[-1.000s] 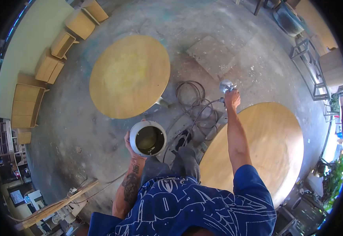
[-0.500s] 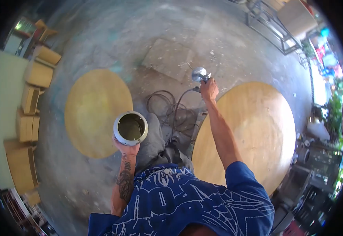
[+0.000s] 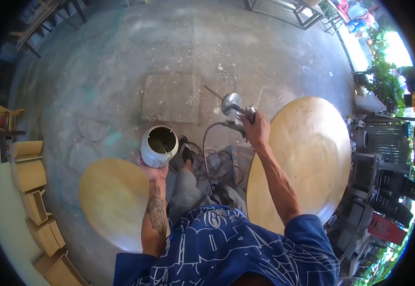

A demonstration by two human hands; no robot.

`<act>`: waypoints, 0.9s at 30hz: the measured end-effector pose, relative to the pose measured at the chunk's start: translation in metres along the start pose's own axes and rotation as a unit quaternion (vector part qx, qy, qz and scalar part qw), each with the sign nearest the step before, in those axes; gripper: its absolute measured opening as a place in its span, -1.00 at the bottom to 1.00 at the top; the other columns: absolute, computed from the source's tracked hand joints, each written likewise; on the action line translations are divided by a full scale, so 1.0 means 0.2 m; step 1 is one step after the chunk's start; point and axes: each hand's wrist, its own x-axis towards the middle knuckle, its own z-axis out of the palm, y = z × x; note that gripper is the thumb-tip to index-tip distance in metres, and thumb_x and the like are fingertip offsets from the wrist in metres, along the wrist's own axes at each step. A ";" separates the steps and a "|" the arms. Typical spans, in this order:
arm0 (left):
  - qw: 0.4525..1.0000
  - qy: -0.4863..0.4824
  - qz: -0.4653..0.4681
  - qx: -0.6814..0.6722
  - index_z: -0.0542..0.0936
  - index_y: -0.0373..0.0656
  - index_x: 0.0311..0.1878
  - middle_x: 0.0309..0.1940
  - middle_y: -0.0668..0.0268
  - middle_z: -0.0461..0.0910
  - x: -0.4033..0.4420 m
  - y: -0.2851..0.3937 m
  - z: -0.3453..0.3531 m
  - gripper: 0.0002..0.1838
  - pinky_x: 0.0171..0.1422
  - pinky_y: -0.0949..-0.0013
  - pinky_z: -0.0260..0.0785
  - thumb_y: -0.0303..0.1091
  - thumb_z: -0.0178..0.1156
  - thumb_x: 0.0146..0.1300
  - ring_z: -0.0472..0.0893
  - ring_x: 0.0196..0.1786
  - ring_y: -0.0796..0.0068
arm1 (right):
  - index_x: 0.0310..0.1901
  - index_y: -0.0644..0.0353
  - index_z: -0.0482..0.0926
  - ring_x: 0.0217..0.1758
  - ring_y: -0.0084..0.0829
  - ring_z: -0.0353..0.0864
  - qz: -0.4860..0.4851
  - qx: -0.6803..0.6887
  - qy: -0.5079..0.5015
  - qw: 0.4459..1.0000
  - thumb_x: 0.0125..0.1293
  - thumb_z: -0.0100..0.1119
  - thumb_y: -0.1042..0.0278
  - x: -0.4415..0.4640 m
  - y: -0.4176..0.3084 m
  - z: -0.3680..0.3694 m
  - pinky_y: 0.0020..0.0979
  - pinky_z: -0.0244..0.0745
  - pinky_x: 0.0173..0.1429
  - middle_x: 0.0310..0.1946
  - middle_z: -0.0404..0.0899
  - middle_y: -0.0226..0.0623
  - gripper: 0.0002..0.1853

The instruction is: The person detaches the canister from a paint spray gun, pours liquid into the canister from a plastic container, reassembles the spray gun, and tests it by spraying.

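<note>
Concrete floor [image 3: 169,47], open toward twelve o'clock; left fingers [image 3: 142,162] cup rounded pot [image 3: 153,158], right fingers [image 3: 248,126] grip metallic spray gun [image 3: 232,102].

Person [image 3: 231,238] between two tabletops, pot [image 3: 156,158] at left, spray gun [image 3: 232,103] at right.
On the floor [image 3: 121,86], the left tabletop [image 3: 112,198] lies behind the pot, which sits in the left hand [image 3: 152,170]; the right tabletop [image 3: 307,152] lies to the right of the right hand [image 3: 258,129], which holds the spray gun. The hose [image 3: 205,148] runs from the gun down between the tabletops. Cabinets [image 3: 28,175] line the floor's left edge; a frame [image 3: 288,10] stands near its far right corner.
</note>
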 end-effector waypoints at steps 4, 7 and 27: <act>0.999 -0.021 -0.030 0.005 0.49 -0.07 0.23 0.25 0.26 0.49 0.53 0.11 0.12 -0.37 0.41 -0.07 0.22 0.17 -0.06 0.28 0.45 0.30 0.13 | -0.35 0.30 0.56 -0.43 -0.19 0.62 0.023 0.060 0.010 0.998 0.14 0.40 0.13 0.13 -0.16 -0.21 -0.24 0.44 -0.31 -0.47 0.61 -0.05 -0.65; 0.994 -0.082 -0.068 0.017 0.51 -0.06 0.20 0.21 0.30 0.52 0.81 0.15 0.37 -0.40 0.42 -0.04 0.17 0.16 -0.04 0.27 0.45 0.30 0.16 | -0.41 0.30 0.52 -0.52 -0.26 0.43 0.012 0.069 0.006 0.998 0.10 0.43 0.17 0.24 -0.32 -0.48 -0.24 0.35 -0.37 -0.55 0.51 -0.16 -0.64; 0.943 -0.101 -0.185 0.256 0.45 0.05 0.29 0.28 0.26 0.44 1.35 -0.68 1.55 -0.37 0.24 -0.28 0.30 0.16 0.02 0.22 0.42 0.29 0.07 | -0.33 0.22 0.60 -0.48 -0.44 0.47 0.076 0.238 0.057 0.967 0.05 0.49 0.17 0.87 0.42 -1.00 -0.34 0.35 -0.36 -0.55 0.51 -0.29 -0.67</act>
